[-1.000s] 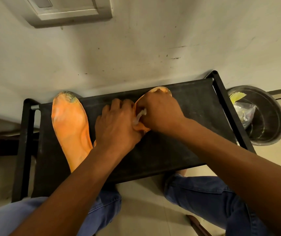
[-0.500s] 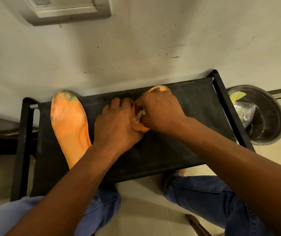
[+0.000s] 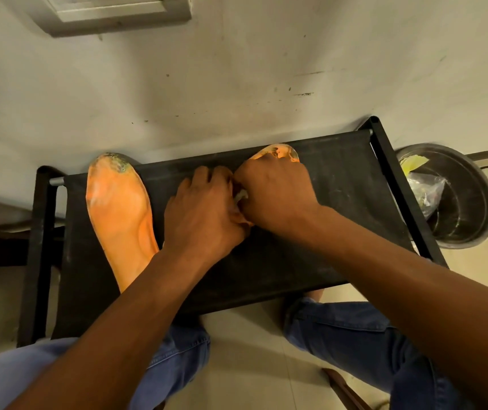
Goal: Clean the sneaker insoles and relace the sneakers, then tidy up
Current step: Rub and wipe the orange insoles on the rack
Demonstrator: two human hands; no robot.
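Item 1: black rack [image 3: 340, 202], fabric top, metal frame, set vs. wall [image 3: 237, 69]. Work surface.

Item 2: left insole [image 3: 118, 214], orange, lying flat on rack's left part, toe end toward wall, dark green-grey grime at toe, whitish smear below it. Heel end hidden under left forearm. Untouched.

Item 3: right insole [image 3: 278, 151], orange, mid-rack, mostly covered by both hands; only toe tip shows, w/ pale patches.

Item 4: left hand [image 3: 204, 214], fingers curled down, pressing on right insole's left edge.

Item 5: right hand [image 3: 275, 196], fingers curled round a small whitish thing, prob. a wipe [image 3: 241, 196], held vs. right insole. Only a scrap of it shows betw. the hands; exact kind can't tell.

Item 6: metal bowl [image 3: 470, 208] on floor, just right of rack, w/ yellow scrap [image 3: 413, 164] and clear plastic bag [image 3: 426, 192] inside.

Item 7: person's knees in blue jeans [image 3: 349, 329], under rack's near edge.

Item 8: switch plate [image 3: 112, 10] on wall, top left.
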